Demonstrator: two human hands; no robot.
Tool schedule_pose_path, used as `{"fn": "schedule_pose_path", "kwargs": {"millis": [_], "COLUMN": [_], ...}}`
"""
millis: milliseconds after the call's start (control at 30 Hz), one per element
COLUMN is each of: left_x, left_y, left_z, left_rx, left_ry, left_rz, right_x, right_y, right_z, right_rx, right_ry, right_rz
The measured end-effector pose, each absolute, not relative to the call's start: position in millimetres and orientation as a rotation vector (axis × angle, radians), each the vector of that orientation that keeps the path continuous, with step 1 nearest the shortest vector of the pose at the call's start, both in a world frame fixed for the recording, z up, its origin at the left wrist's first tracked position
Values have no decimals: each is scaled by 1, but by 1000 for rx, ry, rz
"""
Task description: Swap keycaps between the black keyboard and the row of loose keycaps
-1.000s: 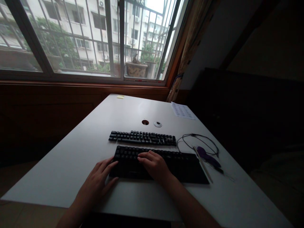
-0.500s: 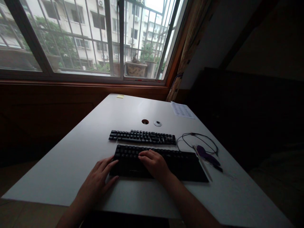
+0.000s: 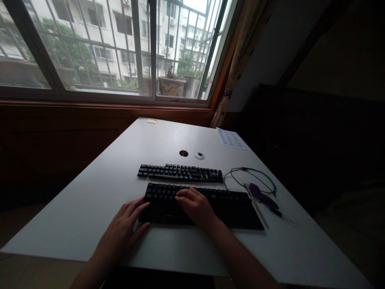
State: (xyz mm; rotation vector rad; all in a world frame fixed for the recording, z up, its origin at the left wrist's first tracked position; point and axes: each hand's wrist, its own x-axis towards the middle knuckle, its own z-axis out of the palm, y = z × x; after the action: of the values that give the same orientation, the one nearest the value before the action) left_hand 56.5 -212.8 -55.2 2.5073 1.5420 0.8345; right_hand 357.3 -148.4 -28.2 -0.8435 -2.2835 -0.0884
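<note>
A black keyboard [image 3: 234, 212] lies on the white desk, with key rows along its far part and a dark, flat-looking near part. My left hand [image 3: 124, 220] holds its left end, fingers along the side and thumb by the front corner. Over the keyboard's middle, my right hand [image 3: 195, 204] is closed, fingertips pinched together at the near edge of the key rows. Whatever sits between those fingertips is hidden. Just behind the keyboard, black keycaps [image 3: 180, 172] stand in rows with an uneven outline.
Right of the keyboard are a looped black cable [image 3: 252, 170], a thin light stick [image 3: 257, 206] and a purple object [image 3: 261, 196]. Farther back lie a round cable hole [image 3: 183, 153], its cover [image 3: 199, 155], a printed sheet [image 3: 231, 139] and a yellow note [image 3: 152, 121].
The view has shifted very slightly. Both hands and the keyboard hold the same places.
</note>
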Motion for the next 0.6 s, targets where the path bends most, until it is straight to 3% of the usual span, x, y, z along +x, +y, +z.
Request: {"fn": "schedule_pose_path", "kwargs": {"millis": [267, 600], "left_x": [56, 57], "left_y": [-213, -213], "left_z": [-55, -54], "left_rx": [2491, 2499], "left_ry": [1551, 1549], "left_rz": [805, 829], "right_x": [362, 369], "right_y": [-149, -166], "right_z": [-26, -8], "right_rx": [-883, -845], "right_ry": [-2256, -2321], "right_rz": [73, 31]}}
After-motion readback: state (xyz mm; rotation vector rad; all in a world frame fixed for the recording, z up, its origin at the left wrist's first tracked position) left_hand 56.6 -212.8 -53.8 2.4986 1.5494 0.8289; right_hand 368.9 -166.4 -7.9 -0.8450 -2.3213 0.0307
